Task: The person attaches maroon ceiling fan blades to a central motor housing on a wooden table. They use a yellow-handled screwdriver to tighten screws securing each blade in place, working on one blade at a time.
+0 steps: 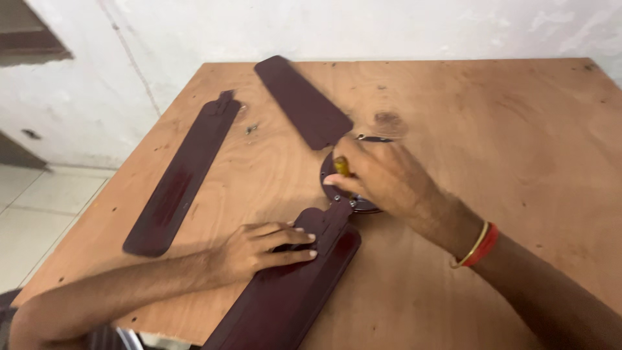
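A dark maroon ceiling fan lies taken apart on a plywood table [492, 129]. Its round motor hub [363, 206] is mostly hidden under my right hand [382, 178], which grips a screwdriver with a yellow handle [341, 166] held upright over the hub. My left hand [265, 249] presses flat on the near fan blade [285, 291], whose bracket end meets the hub. A second blade [301, 100] extends from the hub toward the far edge.
A third, loose blade [184, 172] lies by the table's left edge. Small screws [251, 129] sit between the loose blade and the far blade. A white wall [389, 26] stands behind the table, with tiled floor [39, 207] to the left.
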